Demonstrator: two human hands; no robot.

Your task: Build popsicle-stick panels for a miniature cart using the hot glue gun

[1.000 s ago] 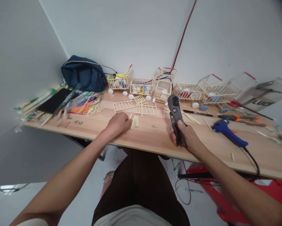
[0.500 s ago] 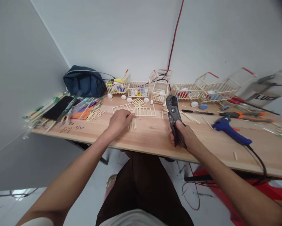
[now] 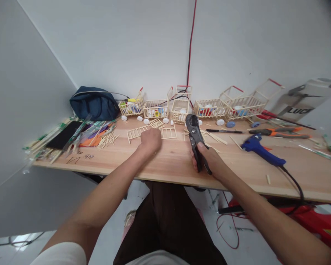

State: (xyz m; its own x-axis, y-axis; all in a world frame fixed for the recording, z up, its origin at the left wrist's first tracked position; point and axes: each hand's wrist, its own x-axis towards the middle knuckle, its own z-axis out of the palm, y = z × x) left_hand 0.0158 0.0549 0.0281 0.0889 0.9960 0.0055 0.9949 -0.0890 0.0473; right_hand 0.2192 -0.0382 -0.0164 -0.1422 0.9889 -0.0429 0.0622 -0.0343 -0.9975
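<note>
My right hand (image 3: 206,156) is wrapped round the handles of a black hand cutter (image 3: 194,136), whose head points away from me above the table. My left hand (image 3: 151,142) is closed, with its back toward the camera; whatever its fingers hold is hidden. Beside and behind that hand lie flat ladder-shaped frames of thin wooden sticks, one on the left (image 3: 136,133) and one on the right (image 3: 169,133). A smaller stick lattice (image 3: 156,123) sits just beyond it.
Several miniature wooden shopping carts (image 3: 211,108) line the wall. To the right lie a blue glue gun (image 3: 265,151), orange-handled pliers (image 3: 281,132) and a black pen (image 3: 223,131). A blue bag (image 3: 95,104), loose cut sticks (image 3: 107,140) and a black flat panel (image 3: 64,135) are at left.
My left hand has shifted right over the short sticks, which are now out of sight. The right hand keeps its hold on the cutter. The whole view has swung slightly.
</note>
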